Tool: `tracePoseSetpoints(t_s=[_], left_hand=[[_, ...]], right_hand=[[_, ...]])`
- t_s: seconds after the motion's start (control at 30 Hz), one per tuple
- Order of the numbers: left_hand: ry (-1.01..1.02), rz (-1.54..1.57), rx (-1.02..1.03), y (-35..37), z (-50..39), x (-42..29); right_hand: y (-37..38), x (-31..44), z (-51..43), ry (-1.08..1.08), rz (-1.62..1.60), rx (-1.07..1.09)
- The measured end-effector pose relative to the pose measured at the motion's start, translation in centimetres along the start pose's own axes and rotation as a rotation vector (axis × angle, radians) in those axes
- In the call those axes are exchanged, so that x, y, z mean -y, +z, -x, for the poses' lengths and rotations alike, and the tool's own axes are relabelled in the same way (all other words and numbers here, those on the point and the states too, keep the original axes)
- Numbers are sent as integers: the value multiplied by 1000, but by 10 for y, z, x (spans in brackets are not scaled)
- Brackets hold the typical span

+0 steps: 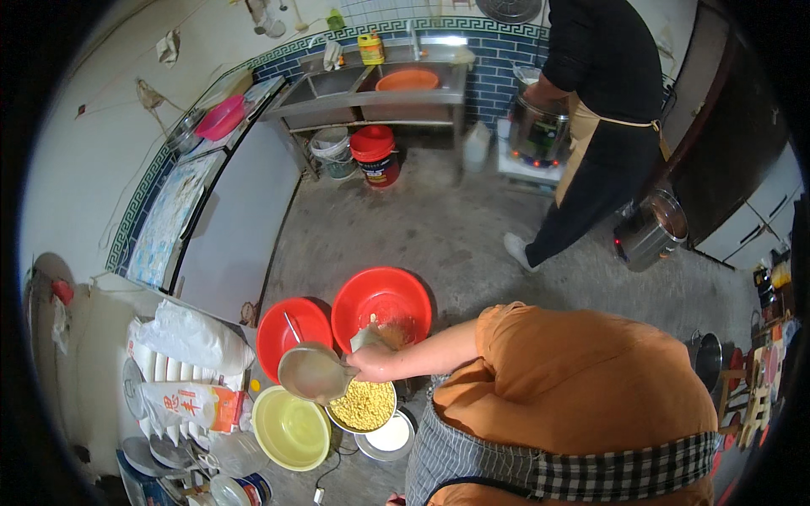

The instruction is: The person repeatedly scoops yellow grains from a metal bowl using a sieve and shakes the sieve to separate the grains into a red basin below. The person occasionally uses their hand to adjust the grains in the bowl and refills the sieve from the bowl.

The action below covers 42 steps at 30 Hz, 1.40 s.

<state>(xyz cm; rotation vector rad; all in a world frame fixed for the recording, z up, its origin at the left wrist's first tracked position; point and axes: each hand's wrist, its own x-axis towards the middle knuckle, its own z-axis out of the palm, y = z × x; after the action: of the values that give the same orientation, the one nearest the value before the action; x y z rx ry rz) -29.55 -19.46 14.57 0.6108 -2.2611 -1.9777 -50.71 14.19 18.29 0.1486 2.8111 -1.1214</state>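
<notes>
My right hand (370,362) reaches out and grips the handle of a large beige scoop (314,372). The scoop hangs over the rims of several vessels. Below it, a metal bowl holds yellow beans, probably soybeans (364,405). A pale grey-green piece (364,339) shows beyond my hand; whether it belongs to the scoop I cannot tell. Past the hand is a red plastic basin (381,284). Another red basin (278,322) has a thin metal handle leaning in it. A yellow-green basin (261,430) stands beside the beans. My left hand is out of view.
A metal basin (410,436) with white contents and a cord with a white plug (319,494) lie near my apron. Packed sacks (193,398) flank the basins. Across the floor a co-worker (601,69) leans over a metal pot (538,129). Another steel pot (645,237) stands behind.
</notes>
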Motion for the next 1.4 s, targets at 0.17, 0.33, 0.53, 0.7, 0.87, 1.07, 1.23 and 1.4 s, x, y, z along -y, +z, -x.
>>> tracePoseSetpoints(t_s=[0.17,0.33,0.53,0.7,0.87,1.07,1.23,1.4], left_hand=[[-24,97,-32,-14,4,-1],[-8,256,-162,9,21,-27],[-93,266,-131,14,39,-52],[-137,381,-192,18,46,-48],[-149,389,-199,18,49,-49],[-143,393,-212,23,51,-50],[-132,389,-200,25,50,-50],[-125,381,-214,25,48,-50]], right_hand=[[0,5,3,23,-12,-41],[-3,8,4,-24,143,-49],[-20,16,13,-120,-127,-39],[-21,13,11,-121,-47,-68],[-13,-1,2,-189,-110,-67],[-20,-4,1,-114,-80,-7],[-25,0,4,-125,-87,-27],[-27,1,2,-108,-85,-7]])
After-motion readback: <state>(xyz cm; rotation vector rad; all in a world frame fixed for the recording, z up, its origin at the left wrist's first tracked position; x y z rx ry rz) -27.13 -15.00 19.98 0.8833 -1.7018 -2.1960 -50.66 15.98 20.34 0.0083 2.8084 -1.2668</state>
